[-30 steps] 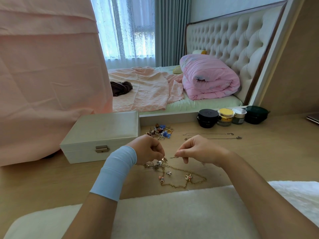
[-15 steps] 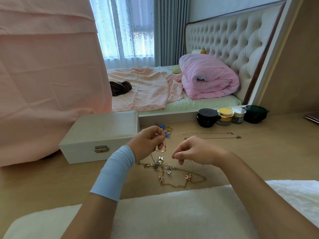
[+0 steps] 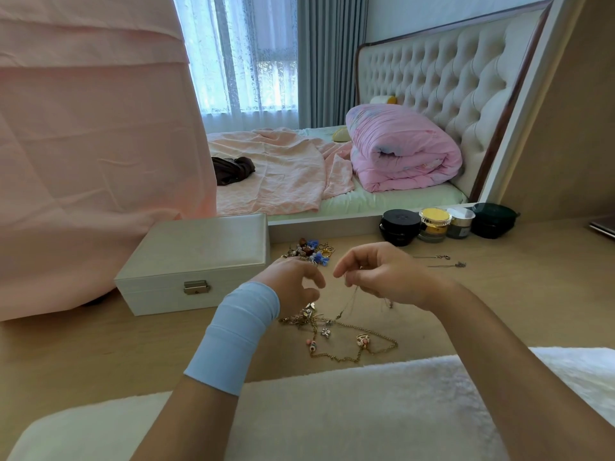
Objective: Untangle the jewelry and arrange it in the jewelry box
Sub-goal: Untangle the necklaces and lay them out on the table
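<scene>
A tangle of gold chains with small charms [image 3: 336,337] lies on the wooden floor in front of me. My right hand [image 3: 382,274] pinches a thin chain [image 3: 349,302] that hangs down to the tangle. My left hand [image 3: 293,282], with a light blue band on the wrist, hovers just left of it with curled fingers; I cannot see anything held in it. The white jewelry box [image 3: 196,264] stands shut at the left, its metal latch facing me. A second heap of rings and beaded pieces [image 3: 311,249] lies beyond my hands.
Several cosmetic jars [image 3: 432,224] stand by the mirror's base at the right. Two thin chains [image 3: 442,261] lie stretched on the floor near them. A pink cloth [image 3: 83,144] hangs at the left. A white fluffy rug [image 3: 332,410] covers the near floor.
My right hand has risen and lifted a thin chain off the tangle. My left hand has let go of the gold ring it held up and dropped slightly.
</scene>
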`<act>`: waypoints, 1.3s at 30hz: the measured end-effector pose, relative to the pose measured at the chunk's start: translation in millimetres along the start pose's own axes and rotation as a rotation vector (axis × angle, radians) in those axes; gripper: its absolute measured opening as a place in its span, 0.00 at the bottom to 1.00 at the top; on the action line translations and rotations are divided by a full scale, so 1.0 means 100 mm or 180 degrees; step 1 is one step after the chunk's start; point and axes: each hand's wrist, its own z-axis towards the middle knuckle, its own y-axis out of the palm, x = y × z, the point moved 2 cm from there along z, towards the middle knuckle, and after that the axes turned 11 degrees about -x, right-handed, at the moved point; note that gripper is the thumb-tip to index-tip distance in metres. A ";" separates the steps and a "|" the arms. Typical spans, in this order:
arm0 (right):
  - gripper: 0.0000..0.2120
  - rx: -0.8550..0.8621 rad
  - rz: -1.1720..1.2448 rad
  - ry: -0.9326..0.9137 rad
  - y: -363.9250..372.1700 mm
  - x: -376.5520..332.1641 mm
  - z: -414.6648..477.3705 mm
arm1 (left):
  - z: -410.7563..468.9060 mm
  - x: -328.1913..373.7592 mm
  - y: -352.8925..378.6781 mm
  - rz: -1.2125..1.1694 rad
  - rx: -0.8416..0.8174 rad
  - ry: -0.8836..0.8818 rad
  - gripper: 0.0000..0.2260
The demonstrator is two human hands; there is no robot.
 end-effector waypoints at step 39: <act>0.06 -0.0115 -0.1086 0.0704 0.03 0.24 0.06 | 0.08 -0.05 0.08 -0.3116 -0.0286 0.0729 0.11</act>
